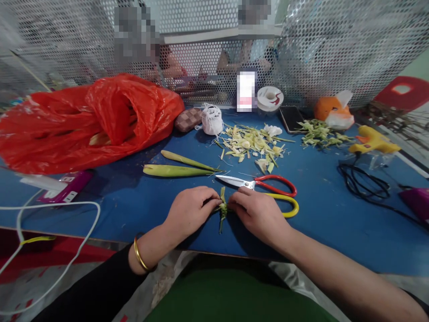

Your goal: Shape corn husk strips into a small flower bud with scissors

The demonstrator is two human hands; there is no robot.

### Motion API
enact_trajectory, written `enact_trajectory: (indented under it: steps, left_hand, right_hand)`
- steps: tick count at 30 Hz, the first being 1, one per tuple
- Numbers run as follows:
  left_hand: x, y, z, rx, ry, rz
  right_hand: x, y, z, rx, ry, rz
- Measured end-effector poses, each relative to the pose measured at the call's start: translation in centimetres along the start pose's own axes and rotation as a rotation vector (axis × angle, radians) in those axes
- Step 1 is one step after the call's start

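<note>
Between my two hands, close to the front edge of the table, is a small knotted or woven green leaf piece [223, 206] with a pale strip on top and a thin tail below. My left hand [191, 209] pinches its left side between thumb and fingers. From the right, my right hand [256, 211] has its fingertips closed at the other side. Scissors [248, 184] with one red and one yellow handle lie just behind my right hand, which partly covers them. Further back are two long pointed green leaf sheaths [174, 170], side by side.
A red plastic bag [134, 116] fills the left. Leaf scraps [248, 142], a ball of white string [212, 121], a spool [270, 97] and a phone [292, 119] sit behind. A yellow glue gun [375, 139] with a black cord [365, 179] lies right. People are beyond the mesh screen [197, 58].
</note>
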State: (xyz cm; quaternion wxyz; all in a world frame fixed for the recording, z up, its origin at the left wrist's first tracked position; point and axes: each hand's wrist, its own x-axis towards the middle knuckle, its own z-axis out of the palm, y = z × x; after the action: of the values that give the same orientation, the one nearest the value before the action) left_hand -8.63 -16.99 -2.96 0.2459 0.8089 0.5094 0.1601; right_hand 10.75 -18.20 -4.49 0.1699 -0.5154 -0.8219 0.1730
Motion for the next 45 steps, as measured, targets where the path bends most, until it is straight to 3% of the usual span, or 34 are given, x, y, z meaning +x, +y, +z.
enact_trajectory:
  steps: [4, 10, 18, 25, 32, 41, 45]
  left_hand:
    - [0.1, 0.0, -0.2, 0.043, -0.007, 0.013]
    - [0.2, 0.5, 0.2, -0.194, 0.079, 0.053]
    - [1.1, 0.6, 0.8, -0.508, -0.05, -0.167]
    - [1.8, 0.5, 1.1, -0.671, -0.089, -0.221]
    - [2.5, 0.9, 0.4, -0.758, -0.209, -0.436]
    - [3.0, 0.9, -1.0, -0.759, -0.393, -0.424]
    - [2.9, 0.8, -0.7, -0.775, -0.378, -0.437]
  right_hand:
    - [0.0, 0.0, 0.1, -0.007, -0.002, -0.001]
    - [0.1, -0.1, 0.1, -0.044, 0.002, 0.0]
    - [0.0, 0.1, 0.2, -0.023, 0.017, 0.002]
    - [0.4, 1.0, -0.9, 0.224, 0.025, 0.0]
    - [1.1, 1.4, -1.6, 0.438, -0.061, 0.118]
    - [1.3, 0.8, -1.0, 0.64, -0.073, 0.211]
    - [1.4, 0.7, -1.1, 0.684, -0.078, 0.228]
